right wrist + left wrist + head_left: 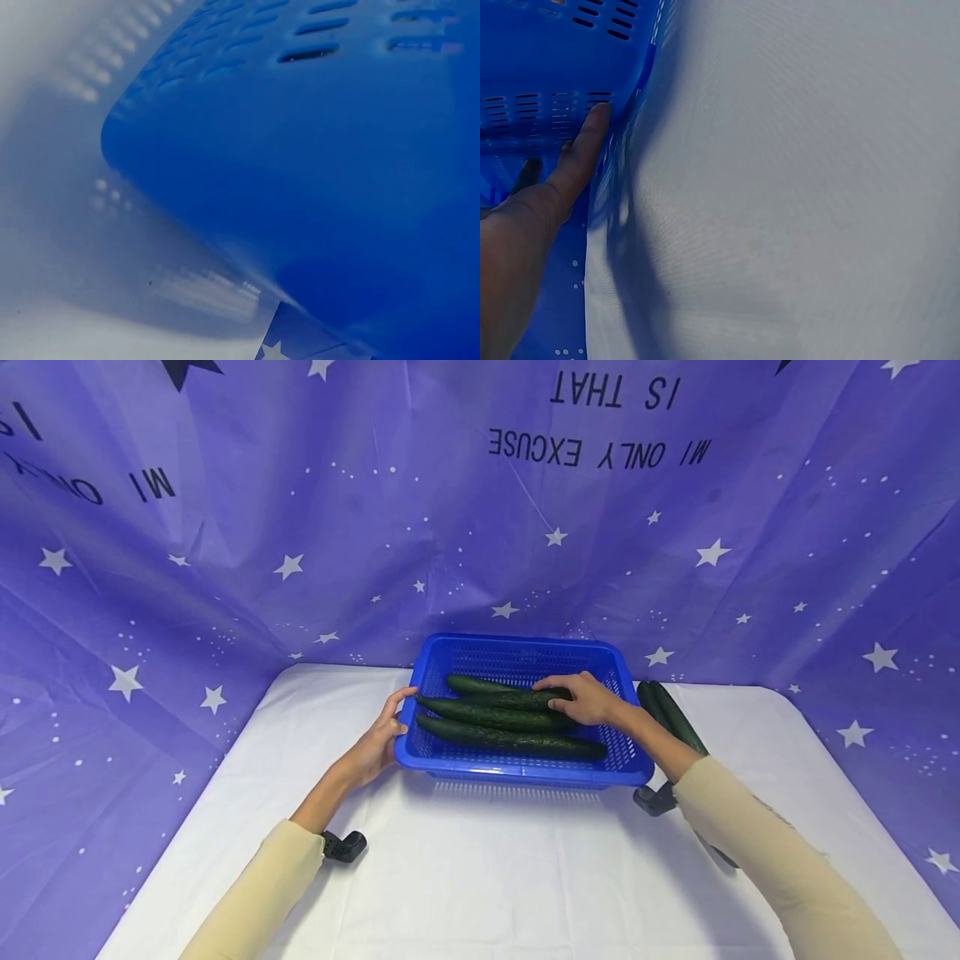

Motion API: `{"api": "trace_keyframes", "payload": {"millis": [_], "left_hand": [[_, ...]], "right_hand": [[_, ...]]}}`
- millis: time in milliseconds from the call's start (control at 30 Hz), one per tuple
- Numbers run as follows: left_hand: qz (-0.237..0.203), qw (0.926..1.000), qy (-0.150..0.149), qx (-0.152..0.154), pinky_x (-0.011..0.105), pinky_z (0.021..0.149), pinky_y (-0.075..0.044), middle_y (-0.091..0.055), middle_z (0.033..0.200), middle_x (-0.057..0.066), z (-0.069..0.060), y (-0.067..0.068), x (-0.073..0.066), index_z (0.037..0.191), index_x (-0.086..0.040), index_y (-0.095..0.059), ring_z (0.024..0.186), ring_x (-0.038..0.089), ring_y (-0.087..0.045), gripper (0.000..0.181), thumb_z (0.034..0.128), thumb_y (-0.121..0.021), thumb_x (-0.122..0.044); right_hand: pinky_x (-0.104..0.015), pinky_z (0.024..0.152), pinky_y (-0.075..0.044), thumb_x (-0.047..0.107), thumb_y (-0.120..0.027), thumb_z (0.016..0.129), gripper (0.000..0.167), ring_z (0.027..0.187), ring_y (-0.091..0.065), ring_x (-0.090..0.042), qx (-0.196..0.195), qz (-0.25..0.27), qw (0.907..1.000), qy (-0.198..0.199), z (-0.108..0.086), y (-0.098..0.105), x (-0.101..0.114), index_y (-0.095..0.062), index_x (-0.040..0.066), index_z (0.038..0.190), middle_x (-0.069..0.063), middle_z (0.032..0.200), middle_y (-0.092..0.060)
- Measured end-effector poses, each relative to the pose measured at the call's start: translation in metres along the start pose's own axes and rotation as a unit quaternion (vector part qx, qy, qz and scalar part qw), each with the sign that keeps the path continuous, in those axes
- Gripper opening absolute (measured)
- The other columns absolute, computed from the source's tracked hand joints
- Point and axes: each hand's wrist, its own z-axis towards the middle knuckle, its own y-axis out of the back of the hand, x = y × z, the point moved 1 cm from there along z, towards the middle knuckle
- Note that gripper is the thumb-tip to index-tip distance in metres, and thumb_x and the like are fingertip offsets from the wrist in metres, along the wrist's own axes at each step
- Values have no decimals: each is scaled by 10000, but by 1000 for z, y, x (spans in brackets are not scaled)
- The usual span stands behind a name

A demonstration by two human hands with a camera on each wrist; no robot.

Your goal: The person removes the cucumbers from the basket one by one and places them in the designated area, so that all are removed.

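Observation:
Several long green cucumbers [517, 742] lie lengthwise in the blue perforated basket [525, 771]. At the basket's left end my left hand [372, 750] grips the rim; in the left wrist view this hand [536, 217] has a finger against the slotted wall of the basket [547, 67]. My right hand [588, 700] reaches over the right rim and holds the right part of an upper cucumber [510, 699], thumb and fingers on either side. The right wrist view shows only the outside of the basket [300, 165], with the right hand out of sight.
Two more cucumbers [678, 718] lie on the white cloth [480, 877] right of the basket, partly behind my right forearm. A black device [345, 847] shows at my left wrist and another [655, 799] at my right. Purple star-printed fabric [480, 527] surrounds the table's back and sides.

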Motion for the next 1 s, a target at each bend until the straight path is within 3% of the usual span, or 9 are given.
{"api": "trace_keyframes", "payload": {"millis": [200, 300, 400, 467, 600, 733, 867, 933, 1000], "left_hand": [[-24, 10000, -9, -26, 456, 863, -550, -185, 1523, 280, -1, -2, -1, 1550, -236, -105, 1190, 507, -504, 717, 882, -339, -122], [-46, 10000, -8, -22, 449, 862, -550, -182, 1529, 281, -1, -2, -1, 1551, -232, -103, 1201, 510, -493, 717, 882, -338, -124], [-58, 10000, -15, -9, 448, 860, -552, -182, 1523, 289, -1, -1, -1, 1552, -226, -99, 1201, 512, -493, 719, 882, -340, -127], [-52, 10000, -17, 2, 454, 859, -553, -188, 1519, 291, -1, -1, -1, 1554, -224, -98, 1198, 516, -496, 720, 883, -340, -127], [-29, 10000, -21, -1, 455, 852, -555, -193, 1524, 292, -1, -2, 0, 1553, -224, -99, 1195, 529, -495, 715, 887, -337, -125], [-11, 10000, -36, 12, 447, 858, -553, -175, 1540, 299, -1, -2, 0, 1551, -219, -95, 1211, 530, -480, 708, 891, -334, -124], [-34, 10000, -38, 19, 441, 854, -555, -168, 1544, 303, -1, -2, -1, 1551, -214, -89, 1218, 543, -466, 712, 889, -333, -119], [-54, 10000, -31, 15, 443, 846, -558, -173, 1541, 300, -2, -3, -1, 1551, -216, -88, 1216, 555, -460, 716, 886, -333, -119], [-46, 10000, -28, 13, 442, 843, -561, -176, 1540, 297, -2, -4, -2, 1551, -216, -86, 1216, 558, -458, 716, 884, -331, -119]], "right_hand": [[-424, 757, -397, 106, -582, 992, 396, 414, -246, -115, -237, -141, 9996, -11, -7, 13, 3, -602, 152, 1384, 48, 521, -351], [-349, 627, -420, 87, -580, 989, 401, 396, -239, -105, -387, 12, 9992, 134, -14, 21, 4, -594, 125, 1388, 68, 512, -328], [-271, 423, -279, 84, -582, 989, 405, 385, -230, -91, -558, 223, 9981, 168, -23, 29, 4, -585, 103, 1393, 87, 488, -257], [-275, 427, -299, 99, -579, 994, 407, 392, -247, -89, -660, 319, 9973, 75, -30, 34, 3, -577, 107, 1401, 57, 534, -316], [-306, 468, -350, 134, -572, 1006, 417, 412, -268, -91, -866, 627, 9941, -177, -46, 45, 1, -559, 126, 1422, -91, 984, -633], [-376, 548, -397, 172, -566, 1014, 432, 452, -284, -171, -1092, 1012, 9873, -547, -65, 54, -2, -537, 128, 1443, -144, 1447, -497], [-540, 904, -444, 170, -570, 1012, 436, 982, -600, -343, -1380, 1282, 9783, -861, -85, 62, -7, -535, 108, 1442, -152, 1490, -464], [-620, 1042, -336, 160, -572, 1010, 438, 1327, -421, -397, -1497, 1323, 9751, -968, -97, 66, -9, -533, 94, 1441, -168, 1485, -465], [-660, 1066, -287, 152, -575, 1008, 440, 1416, -297, -417, -1613, 1382, 9710, -1099, -109, 68, -12, -530, 85, 1441, -186, 1490, -454]]}}
